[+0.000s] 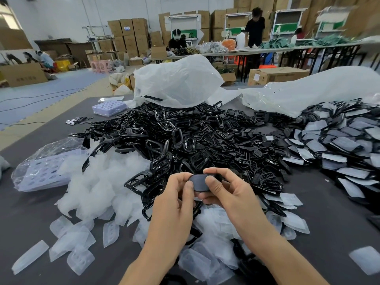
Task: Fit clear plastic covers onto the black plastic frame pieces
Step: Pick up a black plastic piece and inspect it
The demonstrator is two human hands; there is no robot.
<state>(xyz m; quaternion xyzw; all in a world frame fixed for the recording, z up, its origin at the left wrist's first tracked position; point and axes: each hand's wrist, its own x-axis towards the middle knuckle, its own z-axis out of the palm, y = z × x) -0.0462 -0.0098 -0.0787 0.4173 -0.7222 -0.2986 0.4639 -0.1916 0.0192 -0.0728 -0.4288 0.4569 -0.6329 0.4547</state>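
Your dark grey worktop carries heaped parts; above its near edge your left hand and right hand pinch one small black plastic frame piece, seemingly pressing its clear cover home. Next, squeeze evenly around the rim.

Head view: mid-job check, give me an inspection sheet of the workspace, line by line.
Surface: dark grey table, mostly buried under parts.
Job's things: frames heaped at centre; covers heaped near left and below the hands; seemingly covered frames piled at right; one dark piece held up.
Clutter: two big plastic bags behind the heap; tray stack far left; bagged trays at left.
Grippers: left hand and right hand both pinch the piece, thumbs on its face.
Cables: black cables on the floor beyond the table; none seen on it.
Surroundings: warehouse, stacked cartons, people at far tables.
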